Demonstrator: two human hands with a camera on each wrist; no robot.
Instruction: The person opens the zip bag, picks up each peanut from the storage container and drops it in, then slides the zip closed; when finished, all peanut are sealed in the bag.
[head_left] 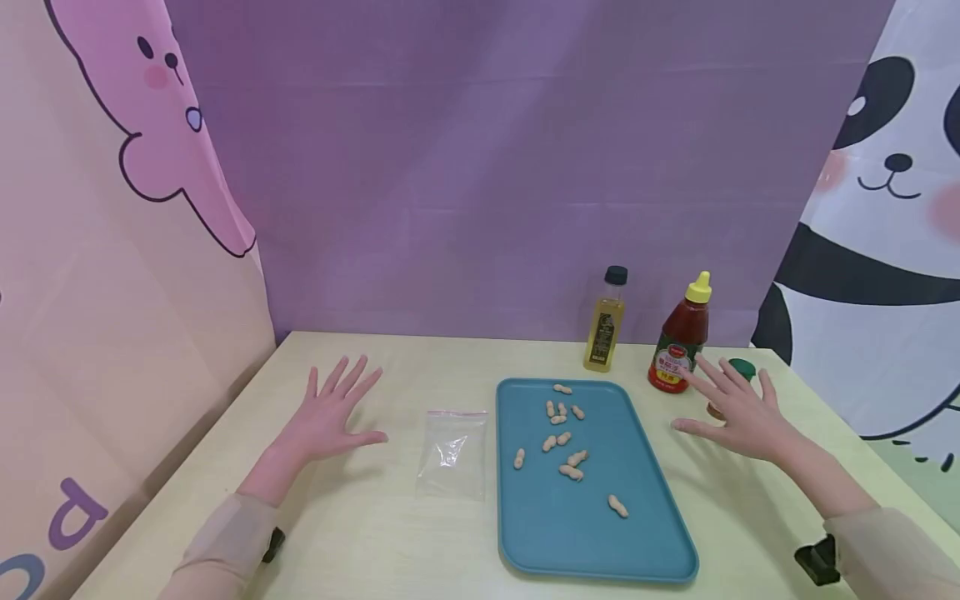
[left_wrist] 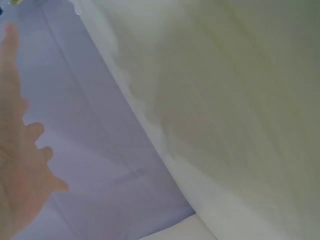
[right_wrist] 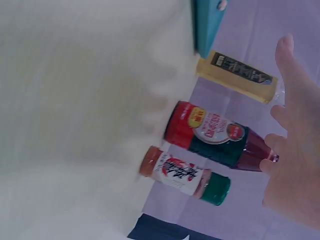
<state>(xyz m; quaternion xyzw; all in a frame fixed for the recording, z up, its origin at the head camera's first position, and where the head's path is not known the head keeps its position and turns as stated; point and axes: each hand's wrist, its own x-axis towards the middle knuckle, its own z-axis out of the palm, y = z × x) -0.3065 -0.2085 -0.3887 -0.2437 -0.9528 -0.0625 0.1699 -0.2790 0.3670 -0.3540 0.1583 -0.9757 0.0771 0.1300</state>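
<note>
My left hand (head_left: 330,417) hovers over the left side of the table with its fingers spread, holding nothing. Right of it lies a clear zip bag (head_left: 452,457), flat on the table. Beside the bag is a blue tray (head_left: 600,546) with several peanuts (head_left: 571,472) scattered on it, mostly towards its far half. My right hand (head_left: 738,417), fingers also spread and holding nothing, is raised to the right of the tray. In the head view it partly covers a small green-capped jar (head_left: 742,368); the right wrist view shows the jar's white label (right_wrist: 177,172).
A red sauce bottle (head_left: 681,333) with a yellow nozzle cap stands behind the right hand. Left of it, near the table's back edge, is a black-capped bottle of yellow liquid (head_left: 604,325). A purple cloth (head_left: 450,167) hangs behind the table (head_left: 390,533), with printed panels on both sides.
</note>
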